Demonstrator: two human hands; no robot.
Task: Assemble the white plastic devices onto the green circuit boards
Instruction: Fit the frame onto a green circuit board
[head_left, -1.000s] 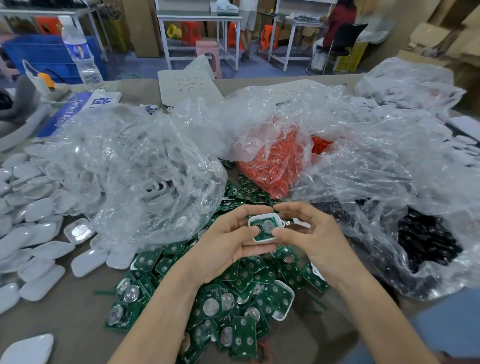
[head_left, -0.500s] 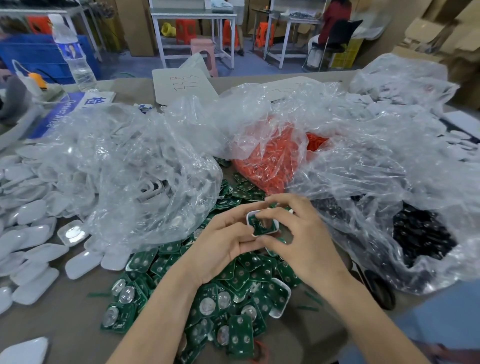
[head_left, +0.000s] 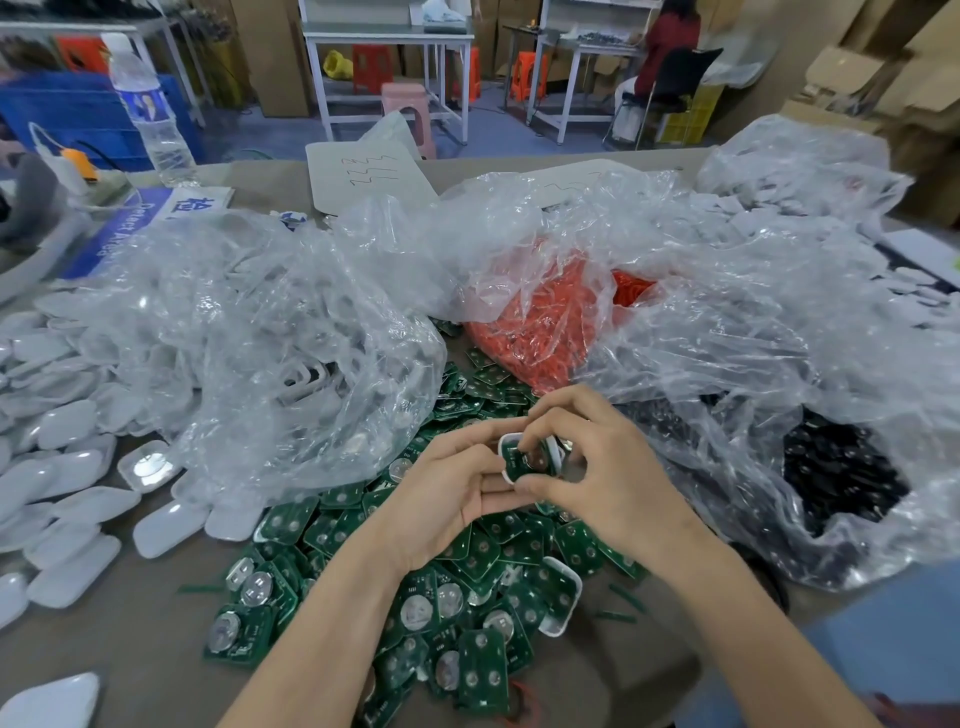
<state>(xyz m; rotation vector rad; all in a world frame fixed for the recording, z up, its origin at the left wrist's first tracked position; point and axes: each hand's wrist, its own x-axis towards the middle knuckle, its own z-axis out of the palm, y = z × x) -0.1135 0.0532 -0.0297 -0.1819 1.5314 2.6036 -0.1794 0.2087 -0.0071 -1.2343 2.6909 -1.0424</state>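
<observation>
Both hands meet above a heap of green circuit boards at the table's middle front. My left hand holds a white plastic shell with a green board in it from the left and below. My right hand pinches the same piece from the right, its fingertips pressing on the board's face. A second white shell with a board in it lies on the heap below my right wrist. Loose white shells cover the table's left side.
A clear bag of white shells lies left of centre, a bag of orange parts behind the hands, a bag of black parts at right. A water bottle stands far left. A person sits at a bench in the background.
My right fingers have moved over the board's face, covering most of it. The held piece has tilted slightly, and both hands have stayed close together over the heap.
</observation>
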